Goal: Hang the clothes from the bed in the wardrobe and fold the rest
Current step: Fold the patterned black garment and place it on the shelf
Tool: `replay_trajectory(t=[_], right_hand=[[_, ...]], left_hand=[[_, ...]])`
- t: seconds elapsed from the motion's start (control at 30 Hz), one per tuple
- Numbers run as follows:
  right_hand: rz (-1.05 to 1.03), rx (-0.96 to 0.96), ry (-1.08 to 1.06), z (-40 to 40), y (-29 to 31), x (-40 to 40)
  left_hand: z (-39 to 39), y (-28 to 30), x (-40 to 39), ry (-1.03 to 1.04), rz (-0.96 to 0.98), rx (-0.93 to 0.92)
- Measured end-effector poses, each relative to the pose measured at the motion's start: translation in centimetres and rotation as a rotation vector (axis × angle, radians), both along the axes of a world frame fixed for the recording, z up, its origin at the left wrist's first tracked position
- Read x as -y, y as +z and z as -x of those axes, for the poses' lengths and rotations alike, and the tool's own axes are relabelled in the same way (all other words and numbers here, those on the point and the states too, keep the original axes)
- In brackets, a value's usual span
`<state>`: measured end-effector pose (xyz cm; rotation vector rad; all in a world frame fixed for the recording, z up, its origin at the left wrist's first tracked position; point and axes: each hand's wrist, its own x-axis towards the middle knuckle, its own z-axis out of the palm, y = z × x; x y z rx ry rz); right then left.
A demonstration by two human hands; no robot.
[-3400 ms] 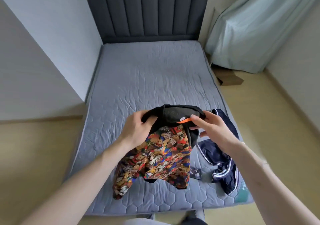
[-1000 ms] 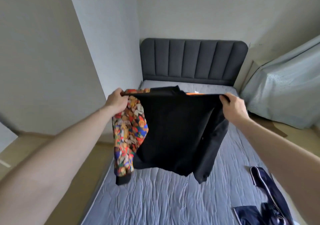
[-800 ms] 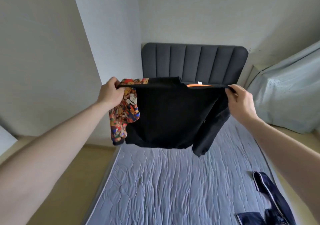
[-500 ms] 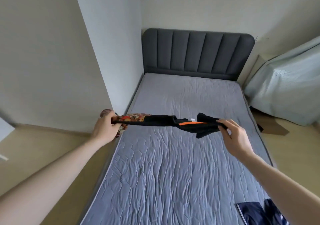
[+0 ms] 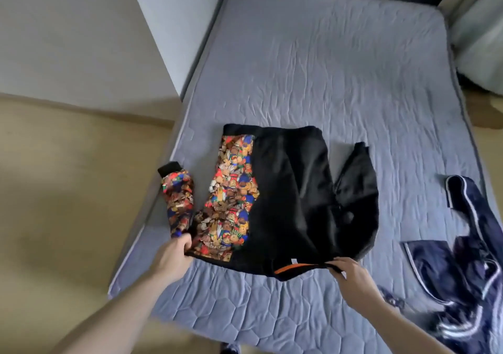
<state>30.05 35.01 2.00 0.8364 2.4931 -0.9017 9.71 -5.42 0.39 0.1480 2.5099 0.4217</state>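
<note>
Swung down from mid-air, the black-and-print jacket point(image 5: 285, 203) now lies spread on the bed point(image 5: 326, 67), between both grips. Left hand point(image 5: 174, 255) and right hand point(image 5: 351, 274) each pinch a shoulder corner. Folding looks barely begun; the navy garment point(image 5: 468, 244) beyond the right grip lies untouched, nothing hung.

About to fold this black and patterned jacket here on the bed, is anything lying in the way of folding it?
Nothing visible does. The jacket lies spread flat on the mattress, with the left hand and right hand gripping its near edge. The navy garment lies apart to the right, not touching it.
</note>
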Motion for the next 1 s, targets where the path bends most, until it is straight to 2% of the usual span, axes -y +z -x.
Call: replay_trajectory(t=[0.07,0.2,0.27,0.4,0.5,0.57,0.63,0.87,0.93,1.0], right_hand=[[0.015,0.095,0.023,-2.3,-4.3,1.8],[0.022,0.210,0.024,-5.2,-9.3,3.8],[0.026,0.285,0.049,-6.0,-10.9,4.0],[0.045,0.478,0.144,-6.8,-12.9,4.3],[0.031,0.506,0.133,-5.2,-12.8,4.7],[0.013,0.452,0.129,-3.1,-12.3,5.4],[0.009,0.390,0.147,-0.7,-12.1,6.6],[0.102,0.317,0.235,4.3,-14.3,13.2],[0.137,0.370,0.284,4.1,-15.7,15.2],[0.173,0.512,0.311,3.2,-17.2,16.6]], left_hand=[[-2.2,-4.2,1.7,-0.022,0.044,0.067],[-4.6,-9.1,3.8,-0.085,0.059,0.160],[-5.0,-10.6,4.4,-0.124,0.056,0.229],[-4.6,-13.0,5.6,-0.215,0.187,0.443],[-2.1,-13.6,5.6,-0.020,0.140,0.285],[0.2,-13.4,5.1,0.163,0.096,0.141],[2.6,-13.4,4.8,0.285,0.051,0.082],[6.5,-16.3,3.8,0.594,-0.012,0.171],[6.3,-17.4,3.6,0.673,-0.044,0.231],[5.8,-18.5,3.4,0.767,-0.136,0.311]])
